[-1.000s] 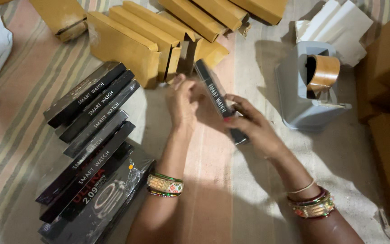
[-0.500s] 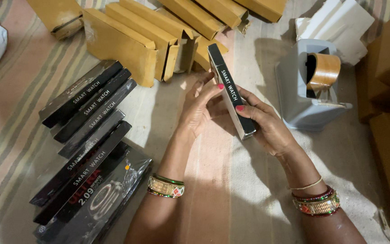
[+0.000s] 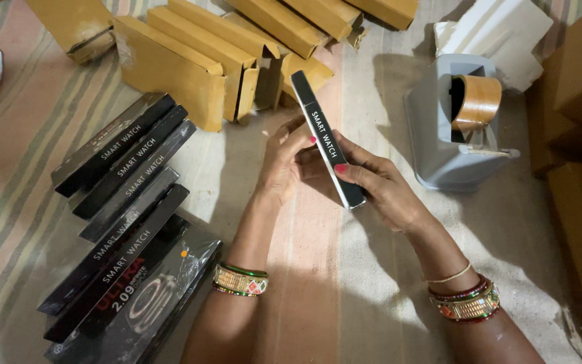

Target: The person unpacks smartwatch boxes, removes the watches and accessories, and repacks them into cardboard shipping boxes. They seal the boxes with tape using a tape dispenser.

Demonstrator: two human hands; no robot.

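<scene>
— What takes up the most room?

— The cloth (image 3: 318, 283) underneath, striped at the left and pale and coarse at the right. Then the tan cardboard cartons (image 3: 190, 64), flat and rectangular, leaning in a row across the upper left and top of the frame. At the lower left a fanned stack (image 3: 119, 222) of flat black boxes, glossy, overlapping one another.

— And on the right?

— A grey plastic dispenser (image 3: 449, 145), blocky, with a roll of brown tape (image 3: 477, 101) standing in its slot, at the upper right. More plain cardboard runs down the right edge.

— Where is the box being handled?

— The box (image 3: 327, 148) is at the centre, lifted clear of the cloth, held between both hands. It is slim, black and smooth, turned so a narrow edge faces the camera. Its long axis runs diagonally, one end pointing to the upper left, the other to the lower right.

— How are the hands set?

— The left hand (image 3: 284, 165) has its grip closed on the box from the left, fingers curled behind it. The right hand (image 3: 378, 185) clamps its lower half from the right, thumb on the near edge. Both forearms come up from the bottom, with bangles (image 3: 240, 280) at the wrists.
</scene>
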